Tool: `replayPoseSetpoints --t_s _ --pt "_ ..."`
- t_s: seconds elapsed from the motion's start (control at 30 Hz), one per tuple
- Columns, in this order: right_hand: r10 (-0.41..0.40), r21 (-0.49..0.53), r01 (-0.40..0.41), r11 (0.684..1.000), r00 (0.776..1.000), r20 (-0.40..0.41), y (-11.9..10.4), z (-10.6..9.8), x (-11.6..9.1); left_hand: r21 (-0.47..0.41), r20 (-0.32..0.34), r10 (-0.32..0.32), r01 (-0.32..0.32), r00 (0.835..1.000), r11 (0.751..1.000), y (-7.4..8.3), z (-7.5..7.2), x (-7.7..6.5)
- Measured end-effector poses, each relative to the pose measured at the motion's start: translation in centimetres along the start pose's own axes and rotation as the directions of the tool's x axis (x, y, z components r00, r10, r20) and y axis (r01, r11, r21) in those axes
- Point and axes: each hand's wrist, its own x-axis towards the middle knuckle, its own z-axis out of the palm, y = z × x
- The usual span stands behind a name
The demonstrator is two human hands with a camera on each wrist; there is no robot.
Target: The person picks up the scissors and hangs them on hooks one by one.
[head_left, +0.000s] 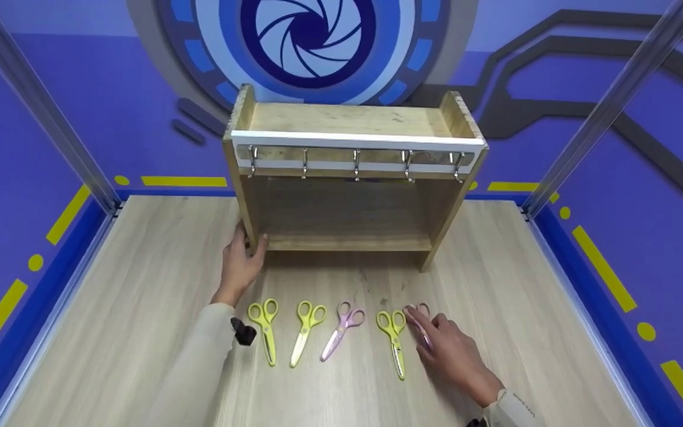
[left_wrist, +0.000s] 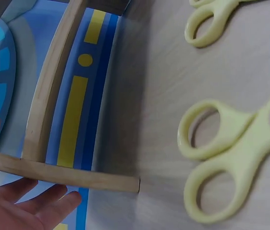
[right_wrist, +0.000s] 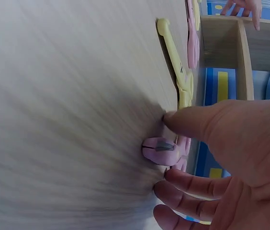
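Observation:
A small wooden rack (head_left: pixel 341 243) stands on the table, with a white strip of metal hooks (head_left: pixel 356 155) along its upper front. My left hand (head_left: pixel 241 264) grips the lower part of its left side panel (left_wrist: pixel 68 175), thumb on one side and fingers on the other. Over the rightmost pink scissors (right_wrist: pixel 161 152) is my right hand (head_left: pixel 451 350), its thumb and fingers spread to either side of them. In the right wrist view, gaps show between the digits and these scissors. Yellow scissors (head_left: pixel 395 344) lie just left of that hand.
Left along the row lie pink scissors (head_left: pixel 342 330), yellow scissors (head_left: pixel 304 331) and another yellow pair (head_left: pixel 267 332), handles toward the rack. Blue patterned walls (head_left: pixel 33 148) and metal posts (head_left: pixel 611 112) enclose the wood-grain table (head_left: pixel 140 284).

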Motion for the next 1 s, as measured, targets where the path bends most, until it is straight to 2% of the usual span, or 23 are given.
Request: replayPoseSetpoints --t_s 0.17,0.33,0.5,0.77,1.0 --pt "-0.055 -0.044 0.052 0.998 0.996 -0.077 0.1 0.1 -0.2 -0.014 -0.051 0.031 -0.031 0.998 0.999 -0.3 0.3 0.0" --pt "-0.058 -0.044 0.055 0.998 0.994 -0.089 0.3 -0.1 -0.3 -0.024 -0.057 0.034 -0.035 0.998 0.999 -0.5 0.5 0.0" --pt "0.005 -0.032 -0.007 0.999 0.998 -0.064 0.7 -0.3 -0.4 -0.039 -0.063 0.007 -0.010 0.998 0.999 -0.6 0.6 0.0" --pt "0.130 -0.053 -0.131 0.990 0.991 -0.021 1.5 -0.6 -0.4 -0.085 -0.048 -0.090 0.086 0.995 0.993 -0.8 0.8 0.0" --pt "0.206 -0.006 -0.206 0.978 0.978 0.035 2.1 -0.8 -0.2 -0.102 -0.025 -0.089 0.086 0.996 0.991 -0.9 0.8 0.3"
